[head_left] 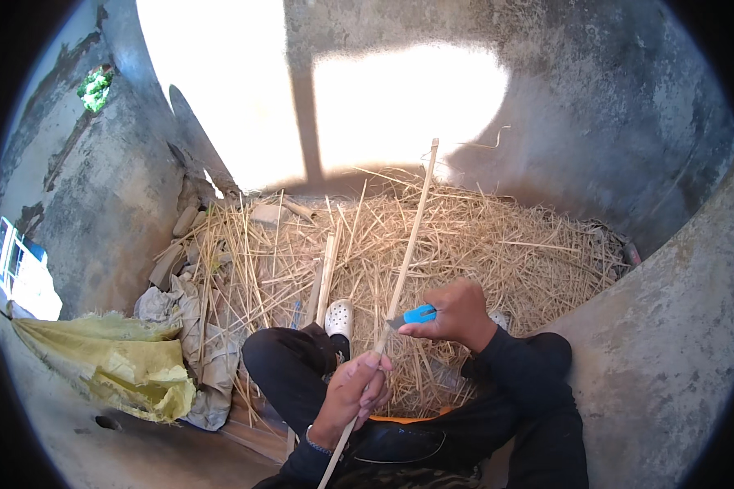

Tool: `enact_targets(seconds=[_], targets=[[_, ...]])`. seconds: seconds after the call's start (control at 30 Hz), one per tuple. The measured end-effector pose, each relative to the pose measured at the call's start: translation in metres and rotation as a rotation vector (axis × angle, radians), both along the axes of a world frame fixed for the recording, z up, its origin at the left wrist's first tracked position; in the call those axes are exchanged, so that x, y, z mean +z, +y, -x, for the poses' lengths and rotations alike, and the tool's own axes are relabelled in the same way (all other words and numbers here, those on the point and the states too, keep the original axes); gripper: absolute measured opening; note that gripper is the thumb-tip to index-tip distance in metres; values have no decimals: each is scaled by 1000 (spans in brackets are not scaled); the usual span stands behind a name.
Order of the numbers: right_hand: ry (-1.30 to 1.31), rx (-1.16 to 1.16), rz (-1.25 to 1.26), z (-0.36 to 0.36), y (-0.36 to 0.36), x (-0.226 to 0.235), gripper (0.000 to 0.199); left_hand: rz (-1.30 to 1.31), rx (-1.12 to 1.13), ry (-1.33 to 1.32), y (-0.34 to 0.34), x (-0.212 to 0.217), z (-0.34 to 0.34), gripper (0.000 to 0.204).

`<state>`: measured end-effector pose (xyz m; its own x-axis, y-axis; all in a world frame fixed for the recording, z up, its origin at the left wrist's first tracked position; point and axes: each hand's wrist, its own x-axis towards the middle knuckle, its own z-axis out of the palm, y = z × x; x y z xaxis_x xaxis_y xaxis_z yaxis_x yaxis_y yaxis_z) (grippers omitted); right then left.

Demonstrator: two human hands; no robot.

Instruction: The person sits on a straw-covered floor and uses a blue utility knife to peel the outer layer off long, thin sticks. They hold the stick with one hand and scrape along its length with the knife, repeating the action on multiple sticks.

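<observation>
A long, thin, pale strip that looks like split bamboo (414, 228) slants from my lap up toward the far wall. Around its lower part my left hand (356, 393) is closed, with a bracelet at the wrist. My right hand (458, 314) grips a blue-handled knife (417, 314), and the dark blade rests against the strip just above my left hand. A thin curled shaving (494, 138) shows near the strip's far end. Most of the knife's handle is hidden inside my right fist.
A heap of straw-like shavings (497, 253) covers the floor ahead, against a concrete wall (595, 106). Flat slats (327, 273) stand near my white clog (339, 318). On the left lie a yellow sack (114, 371) and a grey cloth (218, 367). A low concrete wall (661, 350) rises at right.
</observation>
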<state>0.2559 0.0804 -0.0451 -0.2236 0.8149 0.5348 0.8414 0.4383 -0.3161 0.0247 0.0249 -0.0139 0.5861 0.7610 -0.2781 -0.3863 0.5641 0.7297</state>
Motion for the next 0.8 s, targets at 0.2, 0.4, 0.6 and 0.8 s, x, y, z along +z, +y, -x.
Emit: enact_targets(seconds=[0.2, 0.4, 0.6, 0.8], targets=[[-5, -34, -17, -6, 3, -4, 70, -59, -39, 51, 0, 0, -1, 30], [128, -268, 85, -30, 19, -13, 70, -87, -88, 104, -5, -1, 2, 29], [-31, -253, 138, -21, 8, -5, 70, -127, -89, 197, -6, 3, 3, 28], [-15, -323, 99, -53, 36, -6, 70, -178, -133, 240, -9, 0, 3, 28]])
